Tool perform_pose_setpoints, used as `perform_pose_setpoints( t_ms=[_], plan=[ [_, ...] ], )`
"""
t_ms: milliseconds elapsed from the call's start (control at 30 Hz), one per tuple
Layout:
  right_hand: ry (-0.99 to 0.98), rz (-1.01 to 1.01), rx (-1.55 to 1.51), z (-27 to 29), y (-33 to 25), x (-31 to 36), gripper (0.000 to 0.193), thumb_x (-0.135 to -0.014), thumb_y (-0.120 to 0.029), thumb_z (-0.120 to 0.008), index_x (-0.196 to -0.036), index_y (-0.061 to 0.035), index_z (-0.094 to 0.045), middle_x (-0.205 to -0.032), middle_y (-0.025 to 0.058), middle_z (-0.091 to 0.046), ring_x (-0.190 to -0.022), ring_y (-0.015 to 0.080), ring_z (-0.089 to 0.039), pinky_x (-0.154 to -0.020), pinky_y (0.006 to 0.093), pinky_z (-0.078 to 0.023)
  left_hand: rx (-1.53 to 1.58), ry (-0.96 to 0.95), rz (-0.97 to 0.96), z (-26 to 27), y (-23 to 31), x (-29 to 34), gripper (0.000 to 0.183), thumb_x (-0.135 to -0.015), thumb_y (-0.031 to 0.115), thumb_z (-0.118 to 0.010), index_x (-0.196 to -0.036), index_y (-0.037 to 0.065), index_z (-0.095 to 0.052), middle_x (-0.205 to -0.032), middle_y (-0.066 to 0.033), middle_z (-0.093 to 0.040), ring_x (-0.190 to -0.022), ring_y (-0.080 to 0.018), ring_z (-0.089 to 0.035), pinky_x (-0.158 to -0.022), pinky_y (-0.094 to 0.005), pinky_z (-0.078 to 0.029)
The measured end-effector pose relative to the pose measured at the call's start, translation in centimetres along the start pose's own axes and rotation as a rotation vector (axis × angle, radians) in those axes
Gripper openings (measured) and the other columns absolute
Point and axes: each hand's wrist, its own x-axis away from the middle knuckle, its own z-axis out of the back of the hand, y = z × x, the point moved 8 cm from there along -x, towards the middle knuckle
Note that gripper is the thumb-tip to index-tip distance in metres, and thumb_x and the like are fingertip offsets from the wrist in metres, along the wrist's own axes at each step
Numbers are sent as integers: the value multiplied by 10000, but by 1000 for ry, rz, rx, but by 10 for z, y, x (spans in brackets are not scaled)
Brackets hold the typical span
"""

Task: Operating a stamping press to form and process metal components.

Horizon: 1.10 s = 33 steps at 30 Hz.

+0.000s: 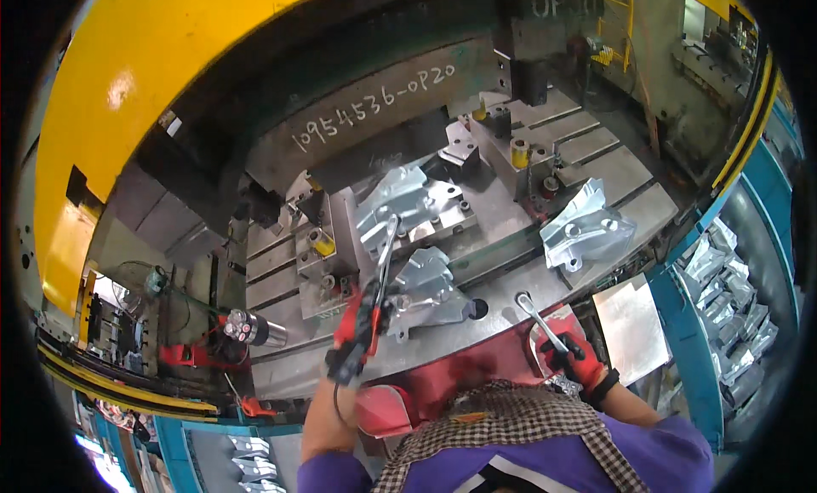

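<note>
My left hand (pixel 362 324), in a red and black glove, is closed around a long metal hand tool (pixel 385 256) with a rounded head and red on its handle. The tool's head meets a bent silver sheet-metal part (pixel 400 195) on the die; whether it grips the part I cannot tell. A second silver part (pixel 431 289) lies just right of that hand. My gloved right hand (pixel 579 361) is wrapped round a similar hand tool (pixel 536 314). Its rounded head points up and left over the press bed, apart from any part. Another silver part (pixel 587 229) lies farther right.
A yellow press frame (pixel 119 93) arches over the left and top. The slotted bed (pixel 596 144) carries guide posts and blocks. A blue bin (pixel 732 306) of silver parts stands right, beside a flat metal sheet (pixel 631 329). A cylindrical button unit (pixel 255 329) is at left.
</note>
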Motion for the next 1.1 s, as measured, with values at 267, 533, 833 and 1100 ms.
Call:
perform_pose_setpoints(
  t_ms=[267,533,833,1100],
  plan=[
    [-37,24,-110,-14,-19,-10,464,-898,-457,-486,-1083,-38,-559,-859,31,-617,-697,87,-558,-638,252,-456,2,9,183,14,-87,118,425,-906,389,-493,-1120,32,-580,-736,30,-518,-578,-52,-437,-485,-192,-345],
    [208,-212,-421,64,22,-11,367,-937,-410,-453,-1097,-81,-478,-741,11,-548,-596,115,-527,-536,263,-445,-533,141,-207,56,-124,133,313,-908,314,-483,-1067,64,-584,-829,4,-574,-696,-85,-520,-579,-190,-404],
    [379,-338,-230,130,8,1,323,-915,-471,-466,-892,-152,-513,-648,-33,-495,-535,100,-470,-471,244,-348,106,86,36,38,-151,154,347,-895,299,-528,-1125,40,-539,-806,-38,-592,-630,-123,-544,-520,-238,-437],
    [178,-232,-528,26,-42,-66,266,-939,-365,-470,-947,-103,-518,-680,-14,-504,-547,89,-482,-468,246,-398,263,135,206,48,-172,156,284,-890,241,-566,-1103,56,-550,-737,-27,-589,-587,-113,-552,-489,-221,-429]
  ],
)
